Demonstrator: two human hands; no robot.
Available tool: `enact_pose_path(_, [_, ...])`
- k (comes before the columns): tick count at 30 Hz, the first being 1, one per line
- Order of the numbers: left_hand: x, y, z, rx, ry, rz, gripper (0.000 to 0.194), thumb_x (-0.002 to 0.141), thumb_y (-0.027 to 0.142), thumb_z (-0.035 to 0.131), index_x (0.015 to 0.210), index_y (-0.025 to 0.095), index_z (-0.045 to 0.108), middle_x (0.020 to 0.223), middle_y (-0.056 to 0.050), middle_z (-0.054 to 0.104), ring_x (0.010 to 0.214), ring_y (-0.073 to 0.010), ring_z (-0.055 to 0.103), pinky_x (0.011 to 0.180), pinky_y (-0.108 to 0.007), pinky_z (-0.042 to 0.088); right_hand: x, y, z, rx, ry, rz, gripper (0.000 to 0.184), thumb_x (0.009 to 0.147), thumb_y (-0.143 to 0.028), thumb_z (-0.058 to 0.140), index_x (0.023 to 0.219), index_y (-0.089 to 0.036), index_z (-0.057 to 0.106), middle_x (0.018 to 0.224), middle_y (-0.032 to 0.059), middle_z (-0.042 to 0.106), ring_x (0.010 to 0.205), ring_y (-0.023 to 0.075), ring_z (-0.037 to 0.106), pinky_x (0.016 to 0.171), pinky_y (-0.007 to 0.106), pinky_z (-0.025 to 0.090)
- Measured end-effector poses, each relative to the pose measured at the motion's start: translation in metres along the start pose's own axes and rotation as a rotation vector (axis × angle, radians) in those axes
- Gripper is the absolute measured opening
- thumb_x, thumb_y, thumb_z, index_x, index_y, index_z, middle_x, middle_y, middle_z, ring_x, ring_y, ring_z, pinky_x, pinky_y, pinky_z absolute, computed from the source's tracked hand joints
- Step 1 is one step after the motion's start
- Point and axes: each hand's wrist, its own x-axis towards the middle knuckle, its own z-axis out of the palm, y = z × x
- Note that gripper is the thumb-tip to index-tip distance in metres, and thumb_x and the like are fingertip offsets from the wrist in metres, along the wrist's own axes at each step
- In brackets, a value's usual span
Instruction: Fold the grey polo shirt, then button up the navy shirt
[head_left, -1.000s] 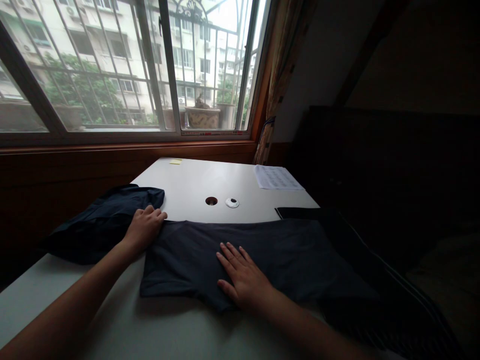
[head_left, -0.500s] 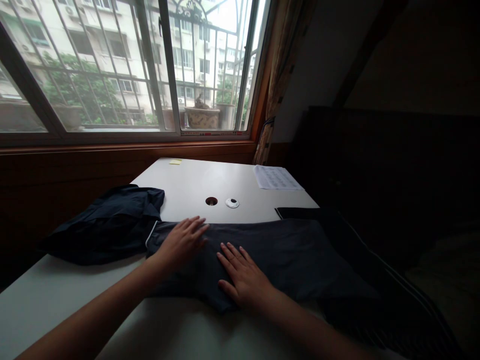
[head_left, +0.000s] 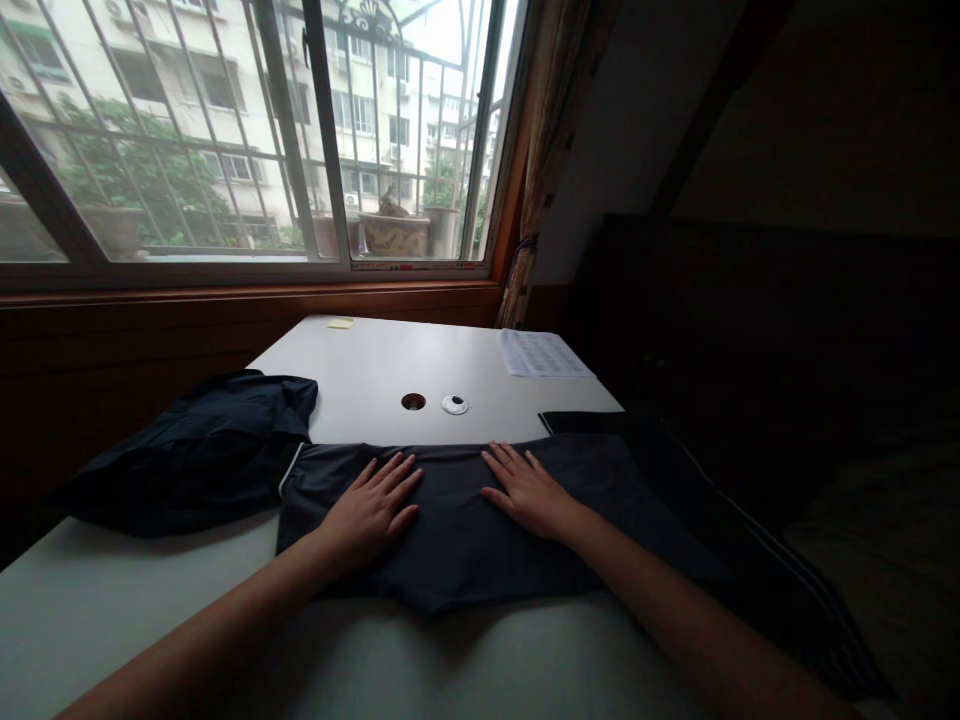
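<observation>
Lying left of the fingers of the left hand (head_left: 367, 515) is a bunched navy cloth (head_left: 199, 455). Those fingers spread straight over the dark garment (head_left: 451, 530), laid flat beneath and between them and the right hand (head_left: 531, 495), its fingers likewise spread.

A home, it seems: patterned curtain (head_left: 535, 200), barred window (head_left: 325, 130) (flats (head_left: 356, 112) opposite), plant pot (head_left: 395, 237) outside.

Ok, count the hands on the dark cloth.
2. The left hand lies flat on the cloth, nearer the bundle; the right hand lies flat too, nearer the papers. Neither is hidden.
</observation>
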Motion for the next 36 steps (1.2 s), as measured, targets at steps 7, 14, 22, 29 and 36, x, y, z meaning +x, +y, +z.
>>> enact_pose_path(7, [0.000,0.002,0.000,0.013,-0.024,-0.037,0.056,0.104,0.054,0.032,0.156,0.033,0.029,0.164,-0.002,0.027,0.152,-0.0311,0.020,0.120,-0.056,0.024,0.008,0.045,-0.001,-0.088,-0.020,0.096,0.073,0.100,-0.066,0.021,0.159,-0.024,0.025,0.167,0.0076,0.016,0.154,0.0254,0.016,0.123,0.046,0.018])
enact_pose_path(14, [0.002,0.005,-0.010,0.054,-0.079,-0.018,0.052,0.104,0.047,0.037,0.154,0.032,0.036,0.163,-0.007,0.030,0.151,-0.0389,0.021,0.115,-0.060,0.029,-0.001,0.086,-0.012,-0.208,0.049,0.220,0.068,0.100,-0.056,0.026,0.154,-0.016,0.038,0.166,0.0133,0.020,0.154,0.0304,0.012,0.123,0.053,0.006])
enact_pose_path(22, [0.055,0.024,-0.019,-0.012,-0.101,0.226,0.049,0.100,0.039,0.049,0.144,0.019,0.050,0.152,-0.016,0.047,0.141,-0.0364,0.042,0.115,-0.056,0.033,-0.034,0.145,-0.010,-0.208,0.252,0.452,0.069,0.099,-0.059,0.028,0.155,-0.019,0.036,0.163,0.0123,0.029,0.146,0.0328,0.031,0.116,0.049,0.030])
enact_pose_path(29, [0.117,0.054,0.024,-0.099,-0.095,0.326,0.060,0.103,0.054,0.039,0.155,0.024,0.034,0.161,-0.010,0.033,0.150,-0.0295,0.029,0.121,-0.051,0.022,-0.046,0.175,-0.001,-0.244,0.516,0.591,0.054,0.099,-0.054,0.041,0.132,-0.016,0.059,0.131,0.0174,0.057,0.117,0.0350,0.054,0.096,0.048,0.044])
enact_pose_path(36, [0.111,0.036,0.026,-0.140,-0.106,0.358,0.060,0.104,0.056,0.031,0.158,0.030,0.025,0.165,-0.003,0.023,0.153,-0.0228,0.020,0.124,-0.045,0.015,-0.050,0.187,0.008,-0.296,0.590,0.595,0.039,0.099,-0.042,0.048,0.122,-0.014,0.062,0.119,0.0172,0.059,0.109,0.0321,0.056,0.095,0.045,0.042])
